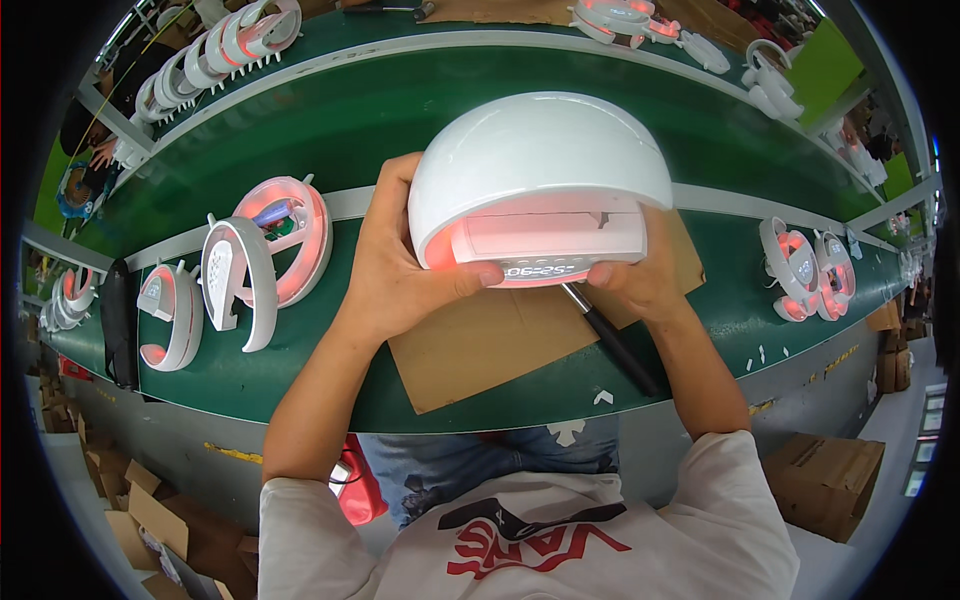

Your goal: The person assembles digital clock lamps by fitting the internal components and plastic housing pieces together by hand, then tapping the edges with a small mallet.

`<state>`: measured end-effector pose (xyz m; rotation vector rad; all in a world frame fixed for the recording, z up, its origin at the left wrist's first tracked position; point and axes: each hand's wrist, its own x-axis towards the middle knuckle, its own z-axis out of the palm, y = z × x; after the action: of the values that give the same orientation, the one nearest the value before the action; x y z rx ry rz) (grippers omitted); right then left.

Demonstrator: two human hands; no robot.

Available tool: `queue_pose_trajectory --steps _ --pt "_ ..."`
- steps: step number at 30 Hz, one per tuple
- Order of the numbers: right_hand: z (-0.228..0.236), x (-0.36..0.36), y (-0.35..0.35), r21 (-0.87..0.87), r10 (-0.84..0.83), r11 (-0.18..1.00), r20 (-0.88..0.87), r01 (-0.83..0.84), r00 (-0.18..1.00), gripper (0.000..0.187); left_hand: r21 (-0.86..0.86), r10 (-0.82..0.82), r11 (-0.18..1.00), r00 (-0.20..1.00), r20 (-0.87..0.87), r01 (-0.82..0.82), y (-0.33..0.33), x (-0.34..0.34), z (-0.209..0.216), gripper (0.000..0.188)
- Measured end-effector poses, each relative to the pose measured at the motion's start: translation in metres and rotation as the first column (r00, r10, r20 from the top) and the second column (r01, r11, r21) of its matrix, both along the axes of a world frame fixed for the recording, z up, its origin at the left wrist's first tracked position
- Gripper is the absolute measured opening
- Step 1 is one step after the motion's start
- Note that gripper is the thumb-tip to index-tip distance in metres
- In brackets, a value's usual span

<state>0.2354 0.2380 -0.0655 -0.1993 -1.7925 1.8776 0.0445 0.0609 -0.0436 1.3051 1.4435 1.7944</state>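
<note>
Between my hands is a glossy white, dome-shaped device (545,140) with a lit digital display and a pink-red glow inside its opening. My left hand (400,270) grips its left side, thumb at the front edge by the display. On the other side my right hand (640,275) holds it the same way, thumb near the display's right end. Below the device lies a brown cardboard sheet (470,360). A black-handled tool (620,350) with a metal shaft rests across the sheet; its far end is hidden behind the device.
Left on the green bench (330,390) stand white rounded housings (240,275), some glowing pink, beside a long black object (120,325). More housings (805,270) stand at the right. A raised shelf behind carries a row of white housings (215,55). Cardboard boxes (825,480) sit on the floor.
</note>
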Motion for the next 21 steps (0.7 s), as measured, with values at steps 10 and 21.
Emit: queue_pose_trajectory --steps 10,21 --pt "0.007 -0.004 -0.011 0.001 -0.038 0.999 -0.093 0.039 0.995 0.076 -0.007 0.020 1.000 0.995 0.099 -0.019 0.007 -0.001 -0.011 0.083" --pt "0.002 0.004 -0.012 0.230 -0.206 0.949 -0.073 0.217 0.976 0.064 -0.018 0.037 0.999 0.999 -0.003 -0.038 0.009 0.011 -0.017 0.088"
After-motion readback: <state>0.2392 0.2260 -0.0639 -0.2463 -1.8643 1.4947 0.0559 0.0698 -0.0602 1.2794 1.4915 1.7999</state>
